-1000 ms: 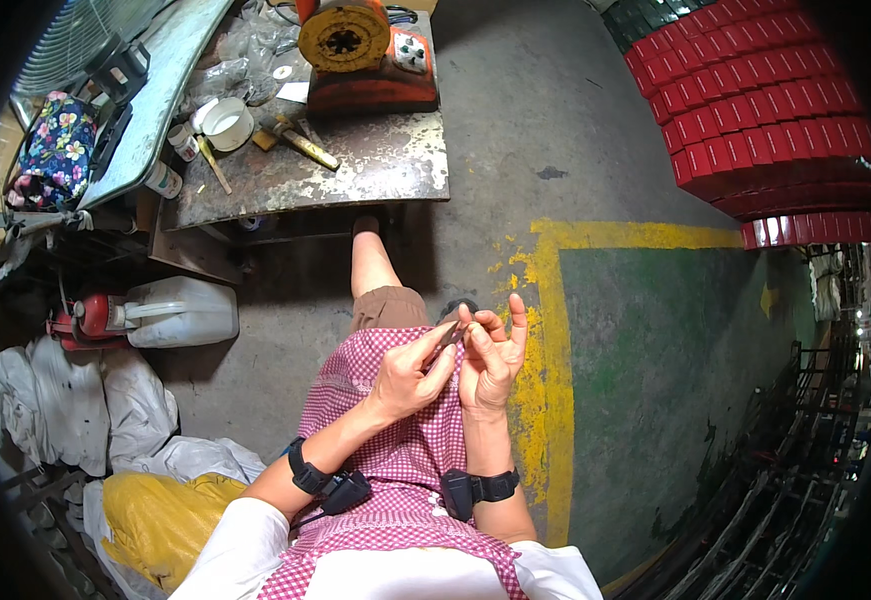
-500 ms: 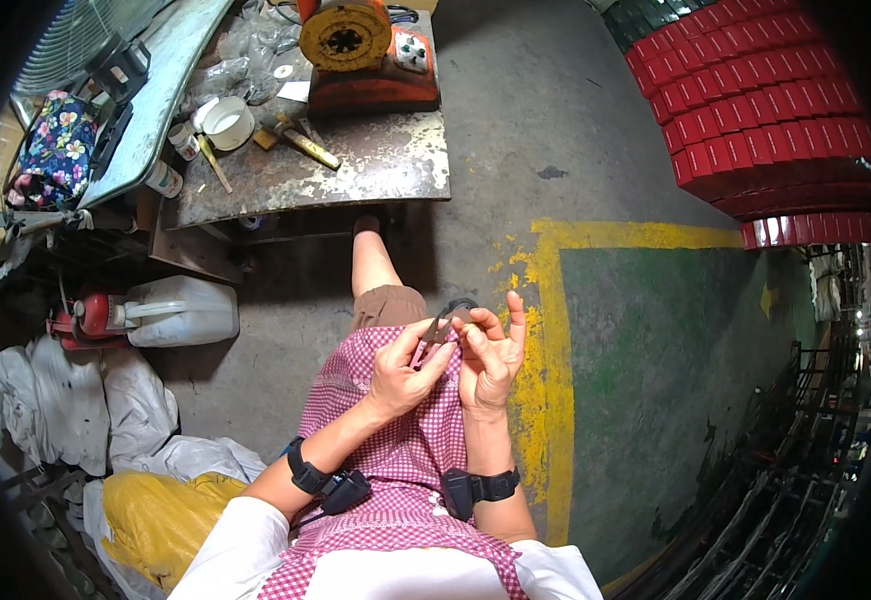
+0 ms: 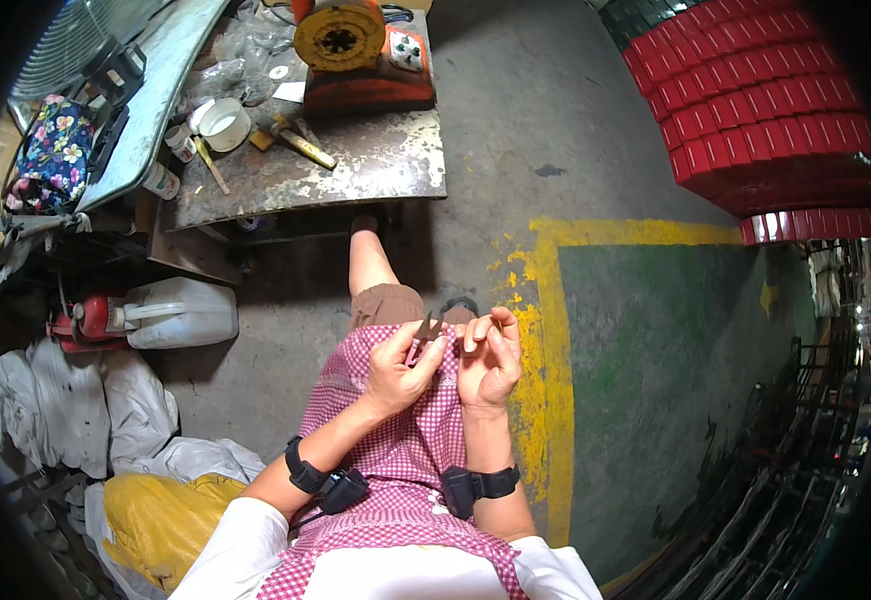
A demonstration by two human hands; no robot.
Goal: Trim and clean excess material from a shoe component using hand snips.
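Both hands are held over my lap, in front of a pink checked apron (image 3: 395, 515). My left hand (image 3: 402, 375) is closed around small snips (image 3: 423, 338) with pink handles and dark pointed blades. Their two blades stand apart and point away from me. Just to the right, palm turned up, is my right hand (image 3: 490, 370). Its fingers curl in toward the thumb; anything between the fingertips is too small to make out. The two hands are close together, with a narrow gap between them.
Ahead stands a worn bench (image 3: 395, 160) carrying an orange machine (image 3: 370, 90), a white cup (image 3: 225, 125) and brushes (image 3: 305, 148). A white jug (image 3: 183, 312) and sacks (image 3: 170, 520) lie at left. Red boxes (image 3: 745, 110) are stacked far right, metal racks (image 3: 785, 490) nearer.
My right hand's raised fingers have curled inward. The snips' tips have come slightly away from the right fingertips. My left hand keeps its grip on the snips.
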